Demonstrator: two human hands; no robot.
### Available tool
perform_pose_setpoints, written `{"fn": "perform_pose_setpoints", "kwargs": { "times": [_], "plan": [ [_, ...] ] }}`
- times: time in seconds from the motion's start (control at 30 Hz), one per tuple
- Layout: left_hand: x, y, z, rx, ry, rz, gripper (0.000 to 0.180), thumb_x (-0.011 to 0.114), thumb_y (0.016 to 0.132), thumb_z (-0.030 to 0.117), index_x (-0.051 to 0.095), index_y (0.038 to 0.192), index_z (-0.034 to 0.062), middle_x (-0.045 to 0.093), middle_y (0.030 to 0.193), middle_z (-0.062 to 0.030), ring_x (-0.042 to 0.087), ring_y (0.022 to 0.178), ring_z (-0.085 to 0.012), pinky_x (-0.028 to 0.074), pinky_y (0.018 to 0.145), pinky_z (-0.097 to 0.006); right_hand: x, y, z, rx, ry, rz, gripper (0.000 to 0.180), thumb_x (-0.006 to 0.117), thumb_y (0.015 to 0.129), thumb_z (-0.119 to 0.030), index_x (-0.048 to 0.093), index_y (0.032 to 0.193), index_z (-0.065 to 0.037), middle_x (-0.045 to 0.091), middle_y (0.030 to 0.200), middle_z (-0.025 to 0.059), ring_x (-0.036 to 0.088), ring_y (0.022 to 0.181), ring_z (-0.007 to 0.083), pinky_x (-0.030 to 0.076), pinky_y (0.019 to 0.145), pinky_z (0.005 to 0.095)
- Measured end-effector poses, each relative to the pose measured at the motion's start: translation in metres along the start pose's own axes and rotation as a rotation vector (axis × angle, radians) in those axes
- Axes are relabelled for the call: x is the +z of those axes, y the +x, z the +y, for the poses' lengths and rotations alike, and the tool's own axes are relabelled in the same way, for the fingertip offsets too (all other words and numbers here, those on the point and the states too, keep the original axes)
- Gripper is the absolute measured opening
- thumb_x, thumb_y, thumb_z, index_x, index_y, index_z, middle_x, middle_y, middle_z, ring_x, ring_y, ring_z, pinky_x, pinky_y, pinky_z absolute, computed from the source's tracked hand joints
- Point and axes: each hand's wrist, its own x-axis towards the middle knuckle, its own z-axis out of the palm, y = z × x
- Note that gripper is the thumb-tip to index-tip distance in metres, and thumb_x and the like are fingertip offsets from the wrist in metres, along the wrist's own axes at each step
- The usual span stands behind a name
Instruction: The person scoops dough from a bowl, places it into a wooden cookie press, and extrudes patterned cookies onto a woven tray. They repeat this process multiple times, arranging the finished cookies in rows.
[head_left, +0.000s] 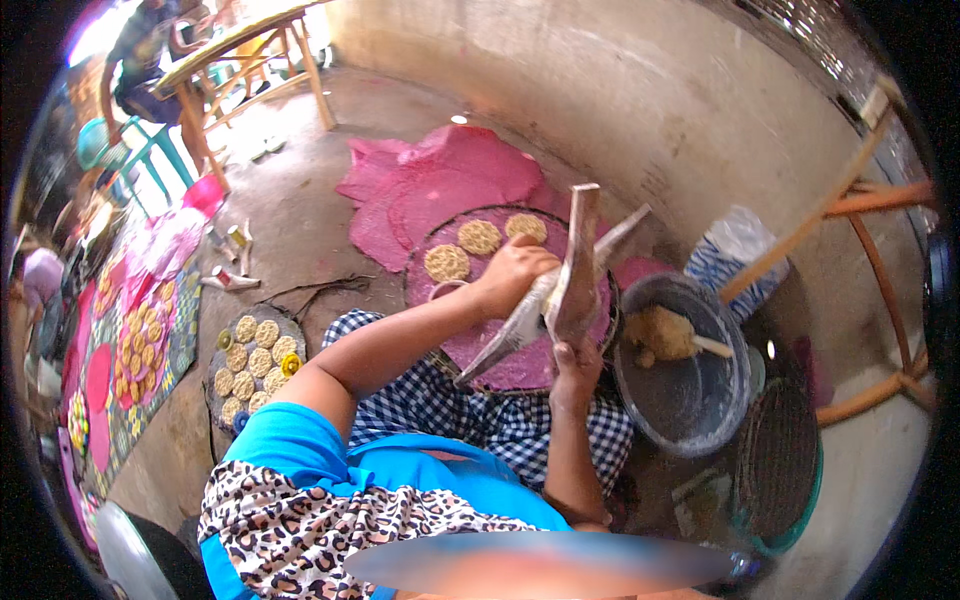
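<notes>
Both my hands are on a wooden hand press (574, 290) with crossed, pale-worn handles, tilted above the round tray in my lap. My left hand (515, 275) closes around its left side, while my right hand (575, 372) grips the lower end of the nearer handle. Beneath lies the dark-rimmed round tray (480, 355), covered with a pink sheet. Along its far side rest three flat, pale dough coils (479, 237). A small ring-like rim (448, 289) shows beside my left wrist, partly hidden. The press hides much of the tray's right half.
At my right stands a dark basin (680, 400) holding a lump of dough (660, 332) and a light-handled tool. A patterned bag (735, 260) is behind it. On my left, another round tray (225, 385) bears several coils. Pink sheeting (440, 170) spreads beyond; a person (140, 60) stands near a wooden table (240, 35).
</notes>
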Motion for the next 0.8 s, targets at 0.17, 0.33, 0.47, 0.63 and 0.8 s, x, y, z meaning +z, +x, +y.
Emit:
{"fn": "perform_pose_setpoints", "kwargs": {
  "times": [0.17,0.33,0.47,0.63,0.8],
  "plan": [
    [0.011,-0.008,-0.011,-0.011,0.097,0.004,0.03,0.058,0.061,0.023,0.059,0.084,0.0039,0.061,0.084,-0.01,0.058,0.08,-0.0241,0.04,0.078,-0.038,0.001,-0.004,0.005,0.034,0.108,0.056,0.031,0.067,0.075,-0.03,0.054,0.086,-0.004,0.049,0.063,-0.0018,0.042,0.049,0.0067,0.034,0.044,0.0218],
    [0.019,-0.019,-0.034,-0.08,0.25,-0.03,0.024,0.058,0.063,0.02,0.06,0.084,0.0067,0.062,0.081,-0.0089,0.059,0.08,-0.0237,0.037,0.083,-0.038,-0.009,-0.003,0.006,0.045,0.222,0.102,0.034,0.064,0.077,-0.034,0.053,0.09,-0.004,0.047,0.06,-0.0001,0.043,0.047,0.0081,0.035,0.042,0.0216],
    [0.005,-0.019,-0.054,-0.466,0.259,0.029,0.023,0.063,0.063,0.018,0.063,0.082,0.005,0.063,0.081,-0.0083,0.06,0.08,-0.025,0.038,0.082,-0.036,-0.031,0.006,0.003,0.2,0.435,0.096,0.046,0.055,0.079,-0.053,0.052,0.087,-0.007,0.046,0.057,0.0009,0.042,0.044,0.0072,0.034,0.04,0.0199],
    [0.01,0.005,-0.038,-0.891,-0.778,0.11,0.023,0.058,0.078,0.017,0.059,0.099,0.0071,0.052,0.074,0.003,0.044,0.058,-0.0055,0.034,0.046,-0.021,-0.046,0.018,0.012,0.542,0.694,-0.23,0.064,0.036,0.078,-0.068,0.051,0.079,-0.007,0.044,0.052,0.0027,0.037,0.035,0.008,0.032,0.033,0.0189],
    [0.026,0.041,-0.027,-0.931,-1.859,0.185,0.031,0.06,0.076,0.014,0.055,0.105,0.0035,0.059,0.101,-0.0102,0.057,0.087,-0.0202,0.046,0.075,-0.032,-0.042,0.015,0.024,0.793,0.808,-0.626,0.064,0.039,0.076,-0.069,0.05,0.081,-0.006,0.045,0.05,0.0049,0.037,0.033,0.0081,0.032,0.033,0.0197]
  ]
}}
